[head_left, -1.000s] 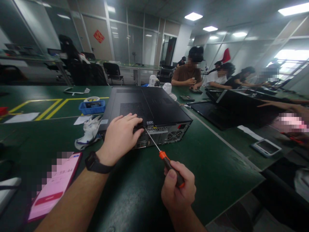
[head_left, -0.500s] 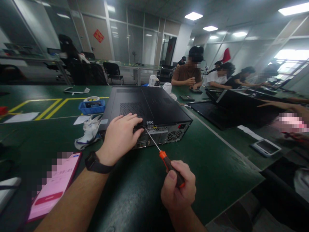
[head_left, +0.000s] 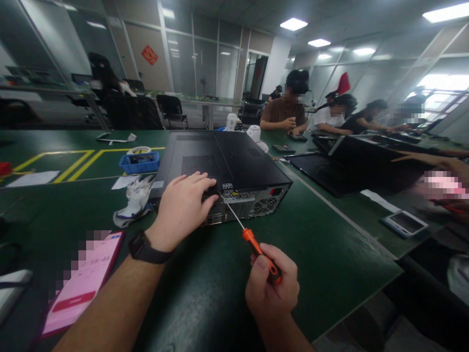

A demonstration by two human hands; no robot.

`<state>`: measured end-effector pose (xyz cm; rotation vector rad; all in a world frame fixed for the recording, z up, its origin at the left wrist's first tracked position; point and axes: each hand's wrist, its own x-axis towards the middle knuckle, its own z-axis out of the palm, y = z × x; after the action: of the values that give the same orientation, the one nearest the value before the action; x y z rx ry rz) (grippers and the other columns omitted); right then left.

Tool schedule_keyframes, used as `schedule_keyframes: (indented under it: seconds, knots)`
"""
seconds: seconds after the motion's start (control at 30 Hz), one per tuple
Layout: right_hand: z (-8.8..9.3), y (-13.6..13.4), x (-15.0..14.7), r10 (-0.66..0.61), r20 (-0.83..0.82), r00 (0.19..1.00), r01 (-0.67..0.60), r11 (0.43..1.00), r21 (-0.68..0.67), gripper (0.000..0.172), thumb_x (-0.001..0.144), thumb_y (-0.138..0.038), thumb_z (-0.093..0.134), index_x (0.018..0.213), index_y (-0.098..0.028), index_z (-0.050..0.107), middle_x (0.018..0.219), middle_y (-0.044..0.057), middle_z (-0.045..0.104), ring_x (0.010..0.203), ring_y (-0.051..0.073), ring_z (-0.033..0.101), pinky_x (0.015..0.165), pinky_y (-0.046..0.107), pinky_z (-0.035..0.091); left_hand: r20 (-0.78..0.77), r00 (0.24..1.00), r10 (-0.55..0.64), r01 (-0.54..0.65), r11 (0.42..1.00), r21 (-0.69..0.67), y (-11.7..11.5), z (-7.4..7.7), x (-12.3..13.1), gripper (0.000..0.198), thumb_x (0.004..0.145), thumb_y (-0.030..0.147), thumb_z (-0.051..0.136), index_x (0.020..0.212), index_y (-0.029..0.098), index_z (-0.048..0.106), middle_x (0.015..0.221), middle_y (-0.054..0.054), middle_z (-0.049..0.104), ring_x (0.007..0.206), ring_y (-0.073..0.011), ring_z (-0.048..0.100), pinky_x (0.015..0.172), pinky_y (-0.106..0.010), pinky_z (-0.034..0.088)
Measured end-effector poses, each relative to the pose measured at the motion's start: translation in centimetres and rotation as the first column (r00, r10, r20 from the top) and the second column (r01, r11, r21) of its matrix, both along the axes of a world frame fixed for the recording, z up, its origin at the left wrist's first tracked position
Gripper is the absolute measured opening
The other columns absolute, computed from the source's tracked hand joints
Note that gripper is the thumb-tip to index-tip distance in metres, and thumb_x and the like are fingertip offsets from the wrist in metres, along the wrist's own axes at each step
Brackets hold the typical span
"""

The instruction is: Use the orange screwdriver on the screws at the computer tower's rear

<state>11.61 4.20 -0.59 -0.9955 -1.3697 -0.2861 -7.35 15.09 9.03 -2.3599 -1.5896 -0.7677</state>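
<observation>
A black computer case lies flat on the green table, its back panel with fan grille and sockets facing me. My left hand rests on the near left edge of the case, fingers spread over the top and thumb by the back edge. In my right hand is a screwdriver with an orange and black handle, gripped between thumb and fingers. Its thin shaft points up and left, with the tip at the upper rim of the back panel beside my left thumb.
Left of the case are a blue bin, a crumpled glove and a pink-screened phone. On the right lie a dark panel and a white-framed device, near another person's hand. People sit further back.
The screwdriver handle has turned in my right hand, showing more orange now. My left hand and the case have stayed in place.
</observation>
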Motion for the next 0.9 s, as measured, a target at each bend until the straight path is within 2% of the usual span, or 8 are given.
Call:
schedule_keyframes:
  seconds: [0.07, 0.17, 0.3, 0.37, 0.53, 0.67, 0.77, 0.9]
  knots:
    - [-0.2, -0.1, 0.0, -0.031, -0.013, 0.999, 0.031, 0.999, -0.03, 0.022, 0.099, -0.018, 0.062, 0.121, -0.019, 0.065, 0.096, 0.003, 0.074, 0.063, 0.013, 0.07, 0.054, 0.026, 0.058, 0.0, 1.0, -0.002, 0.002, 1.0, 0.004, 0.0, 0.0, 0.0, 0.034, 0.096, 0.03, 0.072, 0.128, 0.02, 0.077, 0.143, -0.013, 0.074, 0.136, -0.0336, 0.067, 0.119, -0.053, 0.05]
    - [0.2, 0.1, 0.0, 0.038, 0.005, 0.999, -0.038, 0.999, 0.009, 0.024, 0.1, -0.02, 0.059, 0.123, -0.018, 0.064, 0.096, 0.005, 0.072, 0.069, 0.016, 0.071, 0.058, 0.03, 0.061, 0.003, 1.0, -0.011, 0.011, 1.0, 0.009, -0.1, 0.1, 0.0, 0.034, 0.096, 0.03, 0.071, 0.128, 0.019, 0.077, 0.143, -0.014, 0.074, 0.136, -0.0344, 0.067, 0.118, -0.054, 0.05]
    - [0.7, 0.5, 0.1, 0.116, 0.026, 0.993, -0.118, 0.991, 0.068, 0.029, 0.096, -0.013, 0.057, 0.124, -0.017, 0.063, 0.096, 0.006, 0.07, 0.08, 0.019, 0.072, 0.069, 0.037, 0.065, 0.004, 1.0, -0.012, 0.012, 1.0, 0.001, -0.1, 0.2, 0.1, 0.034, 0.095, 0.029, 0.072, 0.127, 0.02, 0.078, 0.142, -0.014, 0.074, 0.136, -0.0341, 0.067, 0.117, -0.054, 0.051]
    - [0.5, 0.6, 0.1, 0.125, 0.018, 0.992, -0.126, 0.989, 0.073, 0.032, 0.094, -0.009, 0.058, 0.124, -0.017, 0.063, 0.096, 0.006, 0.07, 0.08, 0.018, 0.072, 0.068, 0.036, 0.064, 0.005, 1.0, -0.008, 0.008, 1.0, -0.002, -0.1, 0.3, 0.1, 0.033, 0.095, 0.029, 0.072, 0.127, 0.02, 0.078, 0.142, -0.014, 0.074, 0.136, -0.0341, 0.067, 0.117, -0.053, 0.051]
    - [-0.4, 0.3, 0.3, 0.042, -0.009, 0.999, -0.041, 0.999, 0.03, 0.025, 0.098, -0.013, 0.06, 0.121, -0.018, 0.065, 0.095, 0.004, 0.071, 0.066, 0.013, 0.068, 0.057, 0.028, 0.059, 0.003, 1.0, -0.015, 0.015, 1.0, 0.0, -0.1, 0.2, 0.0, 0.033, 0.096, 0.03, 0.07, 0.127, 0.019, 0.077, 0.143, -0.014, 0.074, 0.136, -0.0341, 0.067, 0.118, -0.054, 0.05]
    - [0.3, 0.4, 0.1, 0.083, 0.003, 0.997, -0.083, 0.996, 0.043, 0.025, 0.101, -0.022, 0.055, 0.124, -0.018, 0.063, 0.093, 0.005, 0.069, 0.07, 0.017, 0.07, 0.06, 0.033, 0.063, 0.003, 1.0, -0.013, 0.013, 1.0, 0.001, -0.1, 0.1, 0.0, 0.033, 0.096, 0.029, 0.07, 0.127, 0.021, 0.077, 0.143, -0.013, 0.074, 0.137, -0.0332, 0.067, 0.119, -0.053, 0.049]
    - [0.8, 0.5, -0.1, 0.105, 0.018, 0.994, -0.106, 0.992, 0.066, 0.027, 0.098, -0.017, 0.057, 0.124, -0.017, 0.062, 0.093, 0.005, 0.069, 0.073, 0.017, 0.071, 0.063, 0.035, 0.065, 0.007, 1.0, -0.009, 0.009, 1.0, 0.001, 0.0, 0.0, 0.0, 0.034, 0.096, 0.029, 0.071, 0.128, 0.02, 0.077, 0.143, -0.013, 0.074, 0.137, -0.0335, 0.067, 0.119, -0.053, 0.049]
    - [0.1, 0.2, 0.0, 0.012, 0.011, 1.0, -0.012, 1.0, 0.019, 0.026, 0.098, -0.017, 0.062, 0.124, -0.019, 0.064, 0.095, 0.004, 0.073, 0.067, 0.015, 0.071, 0.058, 0.029, 0.062, 0.008, 1.0, -0.009, 0.009, 1.0, -0.002, 0.0, 0.1, 0.0, 0.034, 0.096, 0.03, 0.071, 0.128, 0.021, 0.077, 0.143, -0.013, 0.074, 0.137, -0.0338, 0.067, 0.118, -0.053, 0.05]
